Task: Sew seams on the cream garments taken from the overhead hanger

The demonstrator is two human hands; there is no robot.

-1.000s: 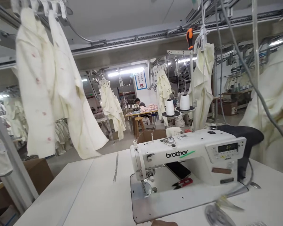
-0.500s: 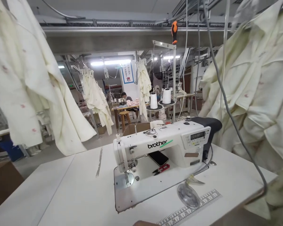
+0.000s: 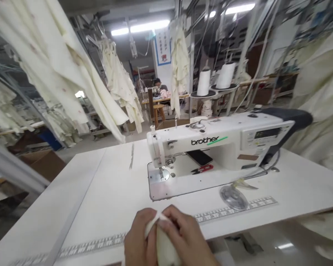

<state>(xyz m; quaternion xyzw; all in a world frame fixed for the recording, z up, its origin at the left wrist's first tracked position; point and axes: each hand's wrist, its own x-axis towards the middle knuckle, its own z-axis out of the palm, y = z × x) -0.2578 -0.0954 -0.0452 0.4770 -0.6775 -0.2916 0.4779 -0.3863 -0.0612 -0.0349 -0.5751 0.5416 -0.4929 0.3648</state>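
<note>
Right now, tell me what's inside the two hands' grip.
The left hand and right hand hold pale cloth; a white edge shows at the top and a cream stretch between the hands. The parts that the hands cover can't be seen.

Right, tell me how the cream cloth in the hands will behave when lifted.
Probably floppy: the cream cloth bends between the left hand and right hand. Likely light too, since its pinched edge looks thin.
</note>
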